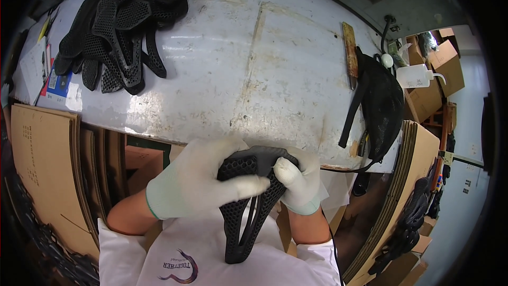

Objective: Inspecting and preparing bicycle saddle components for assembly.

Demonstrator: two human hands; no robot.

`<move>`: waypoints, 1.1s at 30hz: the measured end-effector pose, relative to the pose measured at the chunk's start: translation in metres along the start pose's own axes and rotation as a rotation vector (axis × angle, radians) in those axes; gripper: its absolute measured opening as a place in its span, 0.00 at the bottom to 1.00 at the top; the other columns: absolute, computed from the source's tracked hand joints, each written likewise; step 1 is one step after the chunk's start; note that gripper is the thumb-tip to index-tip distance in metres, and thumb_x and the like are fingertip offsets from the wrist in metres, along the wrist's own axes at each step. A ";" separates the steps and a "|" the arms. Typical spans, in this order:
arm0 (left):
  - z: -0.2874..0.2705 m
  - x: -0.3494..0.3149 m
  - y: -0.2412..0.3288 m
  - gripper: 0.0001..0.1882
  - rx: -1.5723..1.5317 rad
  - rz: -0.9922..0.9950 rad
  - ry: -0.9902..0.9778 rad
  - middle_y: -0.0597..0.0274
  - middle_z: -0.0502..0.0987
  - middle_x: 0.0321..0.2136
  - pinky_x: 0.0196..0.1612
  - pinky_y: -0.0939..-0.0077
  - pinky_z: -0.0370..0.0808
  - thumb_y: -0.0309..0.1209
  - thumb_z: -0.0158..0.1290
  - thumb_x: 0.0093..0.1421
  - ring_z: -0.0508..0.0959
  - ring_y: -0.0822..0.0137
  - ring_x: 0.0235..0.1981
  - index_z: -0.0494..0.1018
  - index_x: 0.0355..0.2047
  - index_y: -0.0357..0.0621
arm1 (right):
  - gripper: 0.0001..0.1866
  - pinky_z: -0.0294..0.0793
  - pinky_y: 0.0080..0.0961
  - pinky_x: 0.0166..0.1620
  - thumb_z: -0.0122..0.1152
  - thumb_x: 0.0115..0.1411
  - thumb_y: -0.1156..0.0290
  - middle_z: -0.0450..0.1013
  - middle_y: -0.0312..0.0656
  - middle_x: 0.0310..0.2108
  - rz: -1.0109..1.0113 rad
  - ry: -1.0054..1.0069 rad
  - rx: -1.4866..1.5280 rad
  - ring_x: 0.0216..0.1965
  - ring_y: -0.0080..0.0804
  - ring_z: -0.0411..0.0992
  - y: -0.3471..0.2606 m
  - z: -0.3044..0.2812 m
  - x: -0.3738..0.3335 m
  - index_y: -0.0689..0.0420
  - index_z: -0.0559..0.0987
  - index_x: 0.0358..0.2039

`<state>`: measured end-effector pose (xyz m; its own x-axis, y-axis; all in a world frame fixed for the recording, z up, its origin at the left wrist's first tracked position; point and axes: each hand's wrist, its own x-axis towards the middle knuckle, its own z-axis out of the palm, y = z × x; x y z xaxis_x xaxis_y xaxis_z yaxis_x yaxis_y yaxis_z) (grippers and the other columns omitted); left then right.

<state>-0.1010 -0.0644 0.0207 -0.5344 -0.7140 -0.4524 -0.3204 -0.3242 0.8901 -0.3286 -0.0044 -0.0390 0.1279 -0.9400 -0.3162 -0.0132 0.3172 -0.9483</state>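
Both my hands wear white knit gloves with pale green cuffs. Between them is a black honeycomb-lattice bicycle saddle (233,221), its narrow nose pointing down toward my shirt and a long slot running along its middle. My left hand (198,177) grips the wide end from the left, thumb across the face; it is slightly blurred. On the right side of that same wide end, my right hand (301,180) is closed, its thumb pressed on the top near the edge. The fingers behind the saddle are hidden.
A pile of similar black saddles (124,27) lies at the table's far left. The white worktable (211,90) has a worn wooden-handled tool (349,48) and a black bag (383,109) at right. A white squeeze bottle (415,76) stands beyond; cardboard sheets (45,154) flank the left.
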 end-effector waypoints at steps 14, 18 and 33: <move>-0.004 0.017 -0.058 0.23 -0.269 0.239 -0.148 0.60 0.80 0.29 0.35 0.73 0.75 0.42 0.60 0.61 0.78 0.70 0.31 0.78 0.42 0.28 | 0.60 0.78 0.45 0.61 0.57 0.57 0.22 0.78 0.64 0.52 0.089 0.131 0.202 0.55 0.54 0.78 0.057 -0.006 -0.011 0.78 0.75 0.56; -0.005 0.009 -0.052 0.29 -0.169 0.393 -0.114 0.54 0.81 0.29 0.36 0.69 0.77 0.47 0.52 0.63 0.81 0.61 0.29 0.79 0.43 0.26 | 0.64 0.72 0.46 0.66 0.54 0.56 0.19 0.74 0.65 0.58 0.127 0.010 0.531 0.61 0.55 0.74 0.036 -0.003 -0.008 0.80 0.71 0.60; 0.014 0.060 -0.042 0.24 0.630 1.130 0.130 0.46 0.83 0.48 0.41 0.58 0.80 0.33 0.56 0.46 0.84 0.43 0.40 0.86 0.44 0.42 | 0.41 0.76 0.43 0.30 0.36 0.74 0.36 0.74 0.54 0.24 -0.715 0.429 -0.379 0.25 0.58 0.75 -0.011 -0.037 0.038 0.65 0.79 0.32</move>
<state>-0.1306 -0.0845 -0.0449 -0.6803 -0.4647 0.5668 -0.0745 0.8131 0.5773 -0.3603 -0.0481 -0.0419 -0.1473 -0.8868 0.4380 -0.4066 -0.3494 -0.8442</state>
